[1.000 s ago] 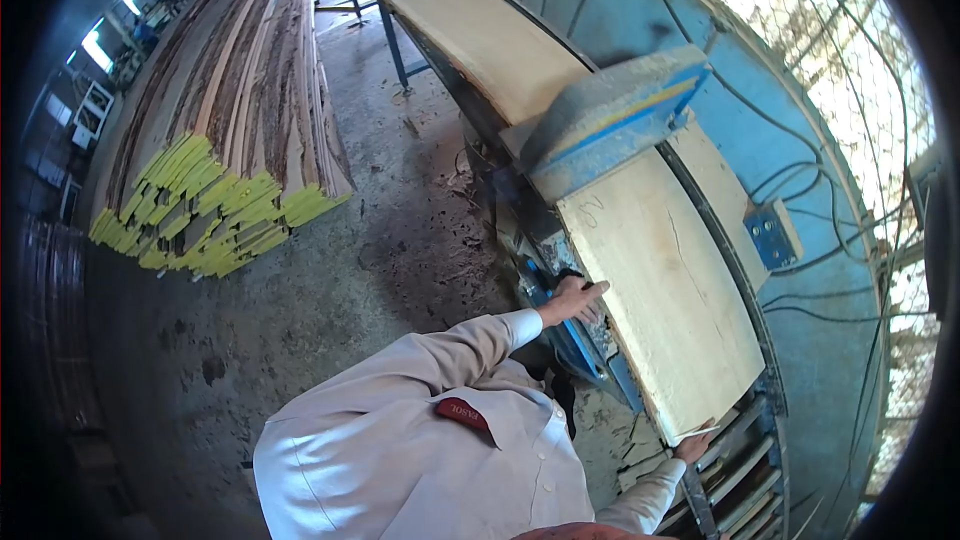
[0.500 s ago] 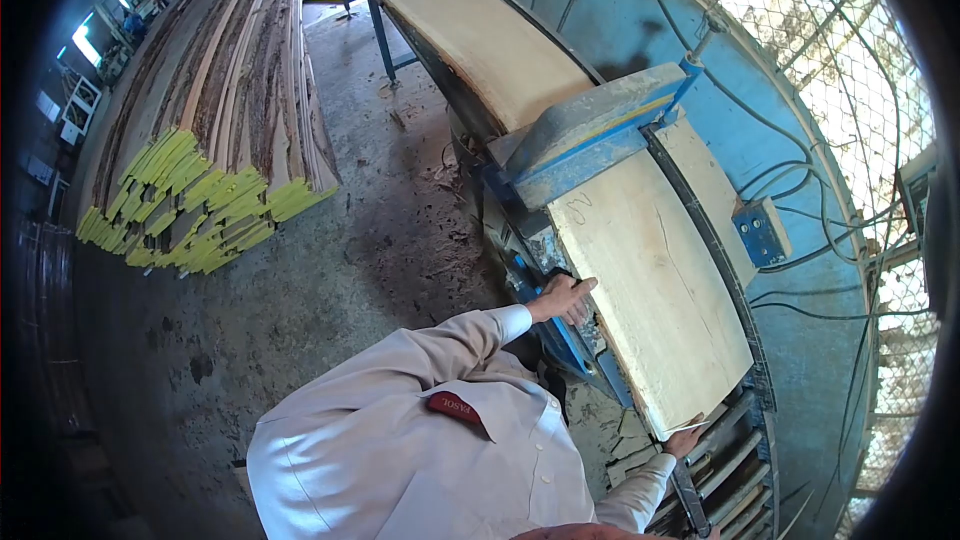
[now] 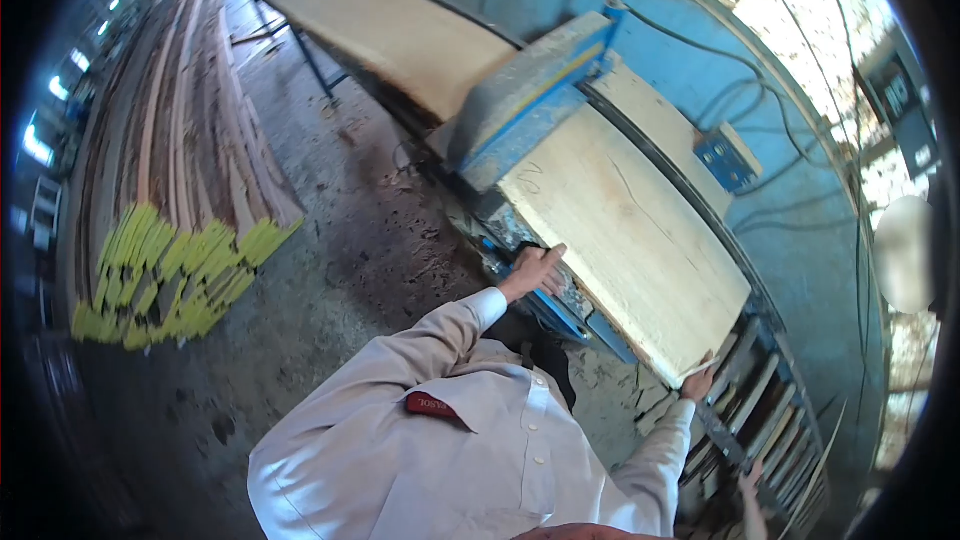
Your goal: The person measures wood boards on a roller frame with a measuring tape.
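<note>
A wide pale wooden board [image 3: 640, 240] with a rough bark edge and a dark crack lies on a long bench, its far part passing under a blue and grey guard [image 3: 540, 90]. My left hand [image 3: 534, 272] is at the board's near long edge, a finger stretched onto the rim and the others curled below, beside a small black part. At the board's near end corner, my right hand [image 3: 699, 380] has its fingers closed round the end, where a thin white strip shows.
Slatted rollers [image 3: 765, 410] continue beyond the board's end, with another person's hand [image 3: 750, 480] beside them. A blue switch box [image 3: 728, 162] and hanging cables are on the wall side. Yellow-ended planks [image 3: 180, 260] are stacked at left on the concrete floor.
The view has turned, so the bench and planks sit differently in it. Both hands stay at the same places on the board. More of the other person's hand shows at lower right.
</note>
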Demonstrator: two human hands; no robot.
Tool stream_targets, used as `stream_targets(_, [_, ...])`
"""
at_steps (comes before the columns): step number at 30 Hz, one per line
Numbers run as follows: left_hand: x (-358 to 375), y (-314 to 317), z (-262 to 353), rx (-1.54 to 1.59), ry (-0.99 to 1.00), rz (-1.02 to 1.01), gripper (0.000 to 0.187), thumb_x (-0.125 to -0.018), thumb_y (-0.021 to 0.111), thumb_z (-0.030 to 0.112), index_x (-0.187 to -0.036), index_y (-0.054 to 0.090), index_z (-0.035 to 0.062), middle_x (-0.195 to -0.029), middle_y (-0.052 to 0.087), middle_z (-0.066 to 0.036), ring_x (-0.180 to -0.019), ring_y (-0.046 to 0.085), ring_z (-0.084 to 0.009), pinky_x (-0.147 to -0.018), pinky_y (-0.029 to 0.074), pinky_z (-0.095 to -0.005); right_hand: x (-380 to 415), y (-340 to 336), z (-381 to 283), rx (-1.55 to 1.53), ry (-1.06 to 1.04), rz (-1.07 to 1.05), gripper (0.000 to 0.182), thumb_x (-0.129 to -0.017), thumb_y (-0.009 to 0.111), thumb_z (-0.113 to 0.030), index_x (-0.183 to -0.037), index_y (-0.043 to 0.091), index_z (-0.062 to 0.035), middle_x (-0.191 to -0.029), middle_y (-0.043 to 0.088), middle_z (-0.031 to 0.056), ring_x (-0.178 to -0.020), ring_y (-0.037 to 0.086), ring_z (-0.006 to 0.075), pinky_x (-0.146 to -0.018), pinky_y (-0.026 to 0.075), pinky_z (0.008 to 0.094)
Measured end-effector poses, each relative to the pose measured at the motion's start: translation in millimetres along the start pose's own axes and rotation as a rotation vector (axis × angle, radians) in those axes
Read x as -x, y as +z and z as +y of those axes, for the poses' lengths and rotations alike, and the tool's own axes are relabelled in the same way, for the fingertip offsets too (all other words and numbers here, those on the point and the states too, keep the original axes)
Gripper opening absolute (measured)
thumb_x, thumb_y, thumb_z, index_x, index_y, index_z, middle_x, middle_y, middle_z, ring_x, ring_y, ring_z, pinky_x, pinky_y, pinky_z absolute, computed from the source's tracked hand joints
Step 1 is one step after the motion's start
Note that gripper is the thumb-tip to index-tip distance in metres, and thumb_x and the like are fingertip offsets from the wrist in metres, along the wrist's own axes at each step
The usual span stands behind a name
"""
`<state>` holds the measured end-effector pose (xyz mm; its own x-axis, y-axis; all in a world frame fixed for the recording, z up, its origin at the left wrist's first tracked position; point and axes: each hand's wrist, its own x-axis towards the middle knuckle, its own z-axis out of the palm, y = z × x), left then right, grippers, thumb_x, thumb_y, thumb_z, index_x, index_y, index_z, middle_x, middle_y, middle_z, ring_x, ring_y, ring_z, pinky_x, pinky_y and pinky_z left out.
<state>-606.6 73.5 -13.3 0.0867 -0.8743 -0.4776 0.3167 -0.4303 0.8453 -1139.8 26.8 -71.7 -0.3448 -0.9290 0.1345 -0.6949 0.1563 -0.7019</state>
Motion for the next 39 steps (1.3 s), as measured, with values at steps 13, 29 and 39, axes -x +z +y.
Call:
stream_targets(13, [-15,3,-16,-0.118,0.013,-0.004,0.073,-0.099,0.053,0.061,-0.097,0.063,-0.0121,-0.084,0.073,-0.025,-0.063,0.073,-0.0301,-0.053,0.06,-0.0344,1,3,-9,0.317,0.241,0.031,0.042,-0.101,0.046,-0.045,-0.124,0.062,-0.0144,-0.113,0.069,0.0236,-0.108,0.063,0.0469,-0.09,0.051,0.0538])
stream_targets(29, [-6,15,-13,-0.103,0.046,0.051,0.069,-0.095,0.061,0.06,-0.107,0.062,-0.0071,-0.084,0.073,-0.02,-0.061,0.072,-0.0275,-0.05,0.059,-0.0316,12,-13,-43,0.176,0.26,0.074,0.057,-0.097,0.051,-0.059,-0.109,0.071,-0.0067,-0.103,0.07,0.0254,-0.102,0.065,0.045,-0.093,0.048,0.0517])
stream_targets(39, [-4,21,-19,-0.082,0.105,0.188,0.062,-0.093,0.067,0.058,-0.105,0.057,-0.0017,-0.094,0.068,-0.011,-0.069,0.074,-0.0303,-0.054,0.059,-0.033,21,-15,-12,-0.072,0.045,0.099,0.038,-0.093,0.063,-0.038,-0.112,0.072,-0.0063,-0.115,0.069,0.02,-0.109,0.064,0.0386,-0.099,0.047,0.0467])
